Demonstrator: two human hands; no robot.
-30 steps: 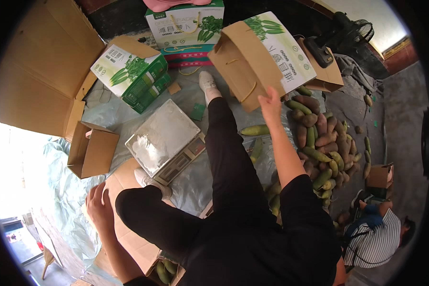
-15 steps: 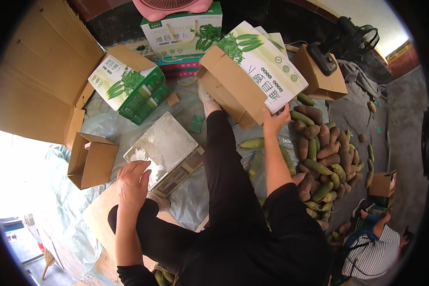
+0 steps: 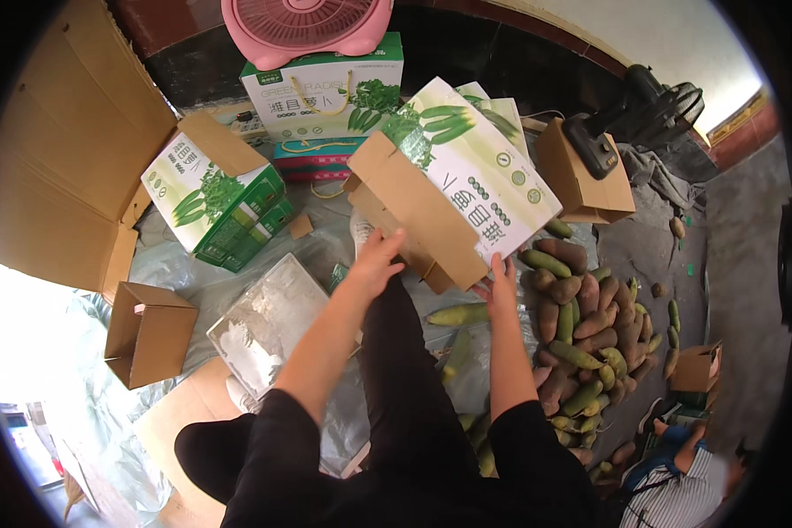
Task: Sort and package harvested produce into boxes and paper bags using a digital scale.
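A white and green printed carton (image 3: pixel 493 189) with a brown inner flap (image 3: pixel 422 207) lies tilted in front of me. My right hand (image 3: pixel 500 289) grips its near right corner, thumb and fingers on either side of the cardboard edge. At the flap's near left side is my left hand (image 3: pixel 377 264), fingers and thumb apart; whether it touches the cardboard I cannot tell. Below my left forearm rests a scale (image 3: pixel 260 321) with a dusty, pale flat top. To the right a large heap of green and reddish-brown radishes (image 3: pixel 590 339) lies on the ground, and one green radish (image 3: pixel 458 315) lies near my right wrist.
Another printed carton (image 3: pixel 216 194) stands at left, near an open brown box (image 3: pixel 154 330) and a large cardboard sheet (image 3: pixel 66 150). At the back, a pink fan (image 3: pixel 308 26) sits on a printed carton (image 3: pixel 326 101). A black fan (image 3: pixel 603 145) stands by a brown box (image 3: pixel 581 180). Another person (image 3: pixel 678 484) sits at lower right.
My left hand has moved from above the scale rightward to the carton's near left side. My right hand keeps its hold on the corner. The whole view has shifted, with things appearing lower.
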